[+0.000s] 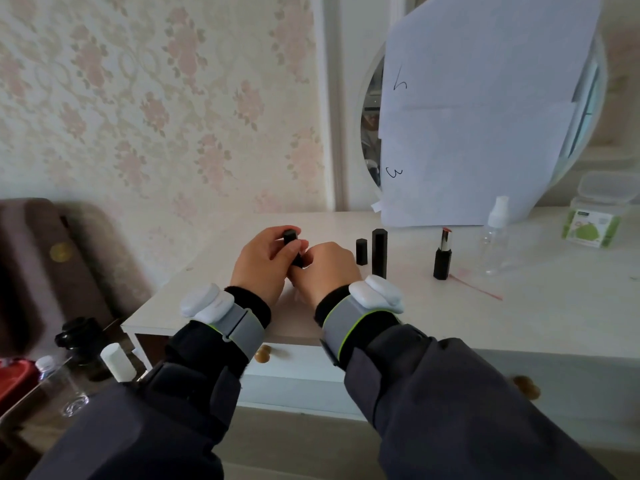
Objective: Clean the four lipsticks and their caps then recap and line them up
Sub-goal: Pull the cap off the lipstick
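Both hands meet over the white dresser top (450,317). My left hand (261,263) grips the upper part of a black lipstick tube (291,241); my right hand (323,268) is closed around its lower end, which is hidden. To the right stand a short black cap (361,251), a tall black capped lipstick (379,253), and an uncapped lipstick (443,254) with a red tip, silver collar and black base. A fourth lipstick is not visible.
A clear spray bottle (495,237) stands right of the open lipstick, with a thin red strip (478,285) lying before it. A green-labelled plastic box (594,216) sits far right. Paper sheets (478,133) cover the round mirror. Bottles (117,362) crowd a low table at left.
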`<state>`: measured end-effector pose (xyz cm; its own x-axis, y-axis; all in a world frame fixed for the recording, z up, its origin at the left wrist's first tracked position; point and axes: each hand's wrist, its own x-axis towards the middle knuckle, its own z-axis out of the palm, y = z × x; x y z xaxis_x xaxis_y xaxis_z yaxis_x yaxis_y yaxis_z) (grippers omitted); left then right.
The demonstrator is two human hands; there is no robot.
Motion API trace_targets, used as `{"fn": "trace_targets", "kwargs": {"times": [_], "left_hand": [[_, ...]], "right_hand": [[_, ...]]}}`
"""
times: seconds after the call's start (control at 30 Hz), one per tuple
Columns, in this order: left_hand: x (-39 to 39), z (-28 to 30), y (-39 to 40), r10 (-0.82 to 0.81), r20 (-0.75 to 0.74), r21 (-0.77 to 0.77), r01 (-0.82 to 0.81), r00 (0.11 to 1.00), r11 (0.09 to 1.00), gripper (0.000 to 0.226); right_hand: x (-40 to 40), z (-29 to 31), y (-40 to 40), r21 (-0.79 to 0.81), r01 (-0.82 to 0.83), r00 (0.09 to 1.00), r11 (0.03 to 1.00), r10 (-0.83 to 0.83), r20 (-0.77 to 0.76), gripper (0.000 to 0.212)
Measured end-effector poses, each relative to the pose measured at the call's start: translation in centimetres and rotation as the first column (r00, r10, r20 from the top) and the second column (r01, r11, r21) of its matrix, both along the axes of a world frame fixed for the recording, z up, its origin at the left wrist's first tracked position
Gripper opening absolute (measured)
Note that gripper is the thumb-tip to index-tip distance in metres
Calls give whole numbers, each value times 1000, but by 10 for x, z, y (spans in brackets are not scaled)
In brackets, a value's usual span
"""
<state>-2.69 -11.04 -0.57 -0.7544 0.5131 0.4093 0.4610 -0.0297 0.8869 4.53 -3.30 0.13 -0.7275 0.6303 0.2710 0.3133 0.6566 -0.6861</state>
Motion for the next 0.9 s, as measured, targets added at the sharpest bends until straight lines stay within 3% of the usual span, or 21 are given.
{"fn": "trace_targets", "kwargs": {"times": [0.3,0.37,0.47,0.6,0.9], "left_hand": [[2,-3,0,-12,23,-33,13,1000,999,23],[2,-2,1,-22,51,-23,24,998,999,24],[2,-2,2,-44,88,-3,45,995,999,22],[3,-1,0,-66,139,57,58,988,997,20],[4,1,-5,-283,265,204,233,922,951,25]], "right_hand": [[9,2,-1,53,-4,1000,999,3,20,39],[10,1,0,71,-5,1000,997,4,10,38],[9,-1,1,68,-15,999,998,17,-31,19],[8,-1,-3,78,-15,992,997,24,-128,23],[4,-2,-4,127,7,972,992,23,-235,30]]}}
